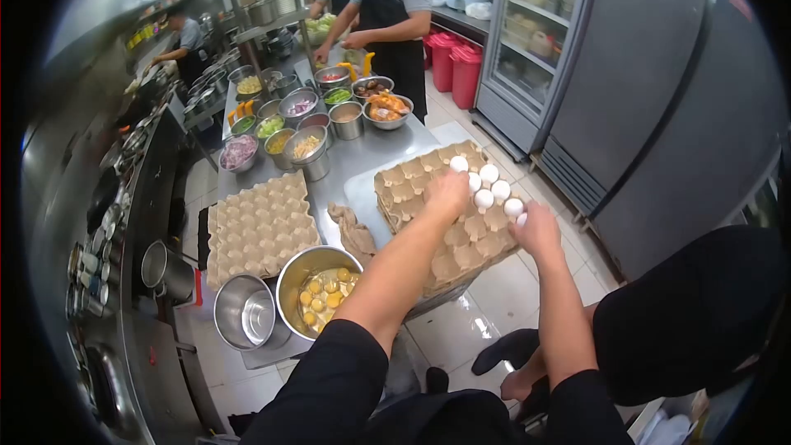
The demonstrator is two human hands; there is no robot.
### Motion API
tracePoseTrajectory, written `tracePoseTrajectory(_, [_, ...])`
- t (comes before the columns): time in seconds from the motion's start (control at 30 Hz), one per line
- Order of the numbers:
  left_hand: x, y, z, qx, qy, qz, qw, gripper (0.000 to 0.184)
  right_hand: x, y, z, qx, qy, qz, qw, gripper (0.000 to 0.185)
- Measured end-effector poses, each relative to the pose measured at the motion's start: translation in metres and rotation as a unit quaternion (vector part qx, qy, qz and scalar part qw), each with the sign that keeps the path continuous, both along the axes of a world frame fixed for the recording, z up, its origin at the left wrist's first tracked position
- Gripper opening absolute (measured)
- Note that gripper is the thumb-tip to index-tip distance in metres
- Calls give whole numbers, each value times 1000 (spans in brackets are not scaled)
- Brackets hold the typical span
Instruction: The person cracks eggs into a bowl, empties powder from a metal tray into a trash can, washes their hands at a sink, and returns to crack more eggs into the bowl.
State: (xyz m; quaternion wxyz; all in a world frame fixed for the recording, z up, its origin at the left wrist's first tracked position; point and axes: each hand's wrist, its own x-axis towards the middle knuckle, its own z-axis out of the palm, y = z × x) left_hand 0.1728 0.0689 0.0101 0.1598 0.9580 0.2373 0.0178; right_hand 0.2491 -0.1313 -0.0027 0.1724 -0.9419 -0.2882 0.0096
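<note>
Several white eggs [484, 199] sit in the far right part of a stacked cardboard egg tray [404, 185]. My left hand [447, 195] is over the tray beside the eggs, its fingers closed at the egg on the left; whether it grips one is hidden. My right hand [537, 229] is at the tray's right edge, its fingers closed on a white egg [521, 219]. Nearer to me a deep metal pot [290, 290] holds several cracked eggs with yellow yolks [323, 297]. Left of the pot stands an empty metal bowl [245, 311].
Another egg tray [259, 227] lies on the left of the steel table. A brown cloth [353, 232] is between the trays. Bowls of chopped food [305, 147] crowd the far end. A co-worker [387, 16] stands beyond; a person in black [692, 313] is close on my right.
</note>
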Motion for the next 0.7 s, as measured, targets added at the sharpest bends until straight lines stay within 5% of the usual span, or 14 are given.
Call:
tracePoseTrajectory(0.17, [16, 18, -7, -11, 7, -12, 1000, 32, 4, -6, 7, 39, 11, 25, 999, 42])
tracePoseTrajectory(0.27, [-18, 12, 9, -23, -169, 4, 985, 36, 2, -17, 13, 175, -19, 42, 984, 36])
tracePoseTrajectory(0.33, [-60, 22, 12, -156, -275, 1, 949, 40, -21, -16, 26, 368, 293, 95, 877, 31])
tracePoseTrajectory(0.4, [-139, 14, 9, -395, -383, 61, 833, 42, -64, -13, 39, 477, 513, 101, 707, 27])
tracePoseTrajectory(0.43, [-187, 4, 11, -546, -433, 113, 709, 43, -91, -7, 39, 515, 573, 93, 631, 26])
tracePoseTrajectory(0.5, [-271, -22, -3, -619, -525, 172, 557, 40, -128, 4, 20, 464, 720, 82, 510, 34])
tracePoseTrajectory(0.53, [-306, -36, -13, -585, -506, 224, 592, 39, -149, 11, 13, 430, 776, 80, 454, 37])
tracePoseTrajectory(0.6, [-342, -61, -22, -492, -436, 306, 689, 40, -184, 26, 2, 337, 832, 78, 433, 42])
tracePoseTrajectory(0.67, [-364, -87, -25, -376, -320, 369, 787, 43, -218, 37, -11, 305, 760, 167, 549, 50])
tracePoseTrajectory(0.7, [-370, -95, -29, -307, -358, 350, 809, 47, -230, 40, -15, 286, 715, 212, 602, 55])
